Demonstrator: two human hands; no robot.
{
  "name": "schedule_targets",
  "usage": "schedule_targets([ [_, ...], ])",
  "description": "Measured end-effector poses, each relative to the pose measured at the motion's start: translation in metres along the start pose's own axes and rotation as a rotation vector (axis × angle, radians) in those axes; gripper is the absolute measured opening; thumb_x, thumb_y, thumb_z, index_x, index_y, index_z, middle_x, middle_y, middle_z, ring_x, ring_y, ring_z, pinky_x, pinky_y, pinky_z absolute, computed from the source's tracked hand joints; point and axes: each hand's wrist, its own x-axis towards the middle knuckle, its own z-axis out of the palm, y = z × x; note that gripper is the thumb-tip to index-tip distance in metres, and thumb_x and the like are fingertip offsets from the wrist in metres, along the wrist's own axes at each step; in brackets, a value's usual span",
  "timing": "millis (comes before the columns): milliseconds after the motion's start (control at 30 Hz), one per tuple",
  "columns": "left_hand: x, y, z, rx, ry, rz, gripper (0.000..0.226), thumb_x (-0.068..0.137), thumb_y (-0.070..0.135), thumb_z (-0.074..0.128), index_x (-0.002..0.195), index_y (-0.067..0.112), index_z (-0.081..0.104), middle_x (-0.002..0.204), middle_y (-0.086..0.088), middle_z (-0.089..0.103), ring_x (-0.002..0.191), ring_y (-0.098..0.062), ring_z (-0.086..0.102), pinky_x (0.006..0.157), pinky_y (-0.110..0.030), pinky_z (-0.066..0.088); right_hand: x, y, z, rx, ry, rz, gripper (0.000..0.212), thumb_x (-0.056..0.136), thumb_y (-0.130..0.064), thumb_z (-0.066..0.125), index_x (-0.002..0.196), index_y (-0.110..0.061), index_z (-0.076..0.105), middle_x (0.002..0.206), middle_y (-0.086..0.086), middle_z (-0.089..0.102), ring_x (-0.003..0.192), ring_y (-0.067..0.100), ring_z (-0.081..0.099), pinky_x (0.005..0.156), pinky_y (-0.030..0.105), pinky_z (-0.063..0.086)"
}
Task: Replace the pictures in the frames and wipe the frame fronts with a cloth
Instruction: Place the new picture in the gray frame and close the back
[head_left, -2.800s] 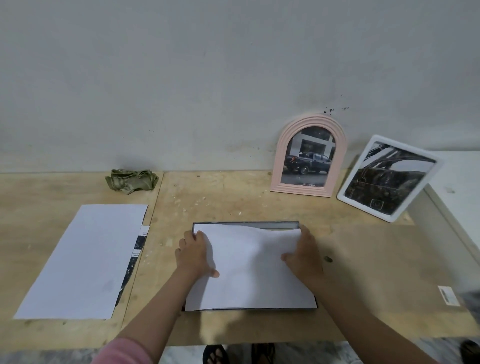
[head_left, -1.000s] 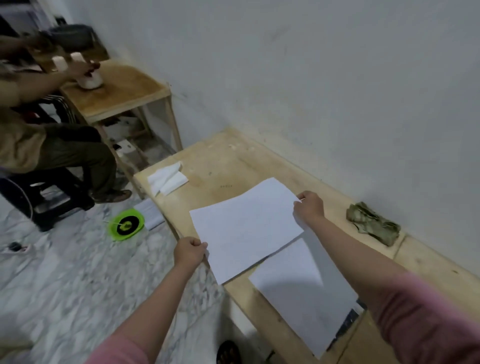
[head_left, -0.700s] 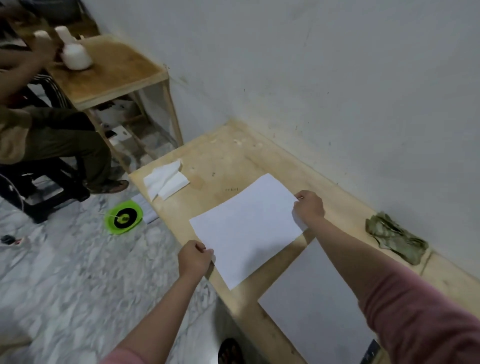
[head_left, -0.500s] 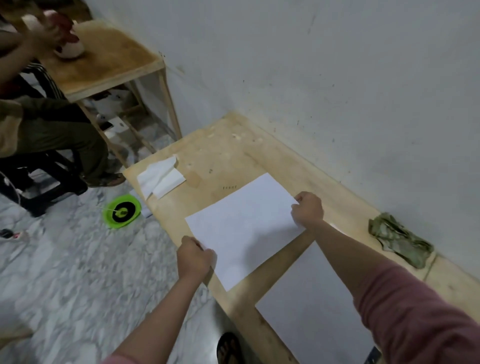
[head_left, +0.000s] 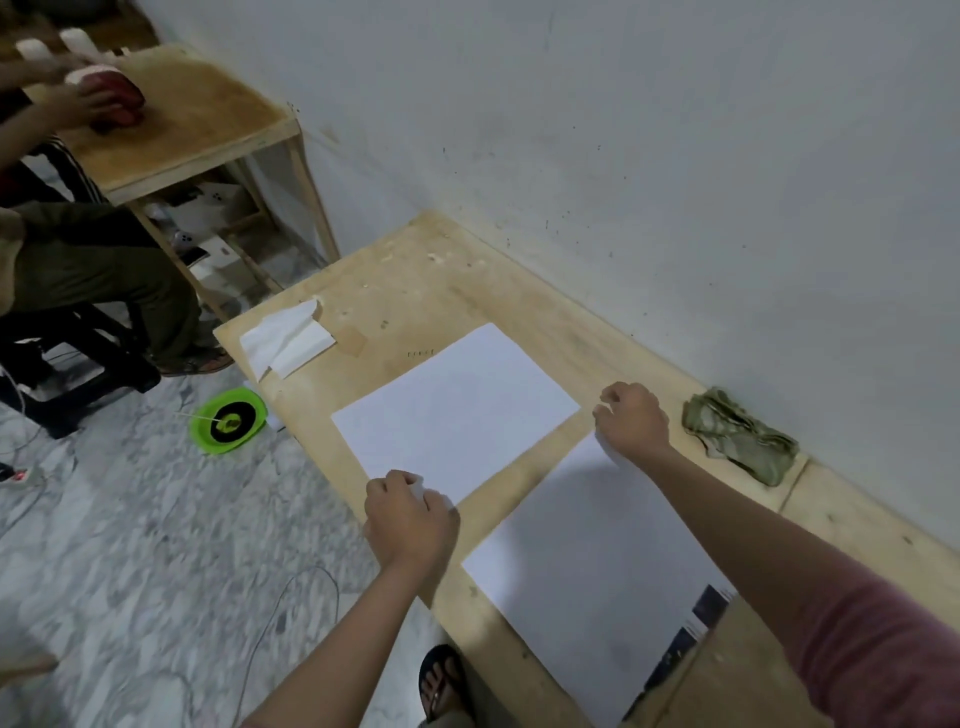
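1. Since the frame half a second back, the right hand (head_left: 631, 423) has let go of the sheet's far corner and drawn toward the cloth side, and the white sheet (head_left: 457, 410) now lies flat on the counter (head_left: 415, 280).
2. Nearest, a larger white sheet (head_left: 597, 577) lies on the counter with a dark printed picture (head_left: 685, 642) showing from under its near right edge.
3. At the flat sheet's near corner, the left hand (head_left: 410, 519) pinches the paper with curled fingers.
4. Beyond it, the right hand's fingers are loosely curled and hold nothing; the hand hovers at the larger sheet's far corner.
5. Farther right, near the wall, the crumpled green cloth (head_left: 737, 436) lies untouched.
6. At the counter's far end lie folded white papers (head_left: 285, 338).
7. Judging by this, the step is setting a removed sheet aside; no frames are in view, so the next move probably calls for releasing the corner and turning back to them.
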Motion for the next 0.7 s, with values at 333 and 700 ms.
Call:
schedule_targets([
  [333,-0.114,0.001,0.031,0.133,-0.111,-0.027,0.075,0.06,0.067,0.072,0.112,0.016,0.054,0.119,-0.007,0.039,0.109,-0.027,0.046,0.086,-0.047,0.049,-0.069,0.091,-0.044,-0.133,-0.108,0.002,0.038,0.083,-0.046,0.061,0.102,-0.014,0.055,0.099,0.005,0.054,0.093,0.027,0.056,0.08,0.038,0.045],
  [700,-0.142,0.021,0.038,0.354,-0.174,-0.08,0.06,0.073,0.055,0.071,0.12,0.021,0.054,0.126,-0.006,0.036,0.118,-0.027,0.041,0.099,-0.04,0.036,-0.079,0.096,-0.049,-0.229,-0.212,0.013,0.051,0.079,-0.044,0.071,0.106,-0.006,0.049,0.136,0.015,0.033,0.118,0.032,0.041,0.075,0.035,0.042],
])
